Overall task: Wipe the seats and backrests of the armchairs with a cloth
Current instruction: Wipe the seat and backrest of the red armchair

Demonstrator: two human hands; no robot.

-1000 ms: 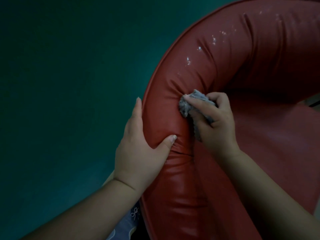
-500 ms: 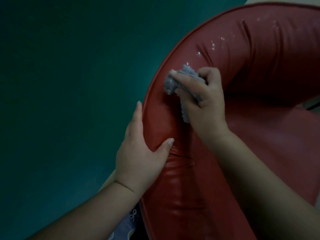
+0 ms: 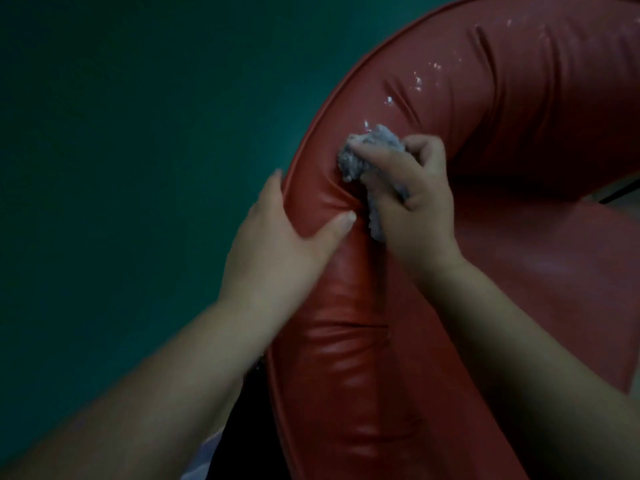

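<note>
A red leather armchair (image 3: 519,98) with a curved, padded backrest fills the right side of the head view. White specks dot the backrest's top just beyond the cloth. My right hand (image 3: 412,199) is shut on a crumpled grey cloth (image 3: 370,150) and presses it onto the backrest's upper curve. My left hand (image 3: 277,244) grips the backrest's outer rim just left of it, fingers over the back edge and thumb on the front face. The seat (image 3: 554,258) lies to the right, below the backrest.
A dark green wall or floor surface (image 3: 138,168) takes up the whole left half, right against the chair's outer rim. A bit of pale patterned clothing (image 3: 204,455) shows at the bottom between my forearms.
My right hand has swept the cloth up the backrest's curve from lower down, toward the white specks. My left hand now sits higher on the rim, closer to the cloth.
</note>
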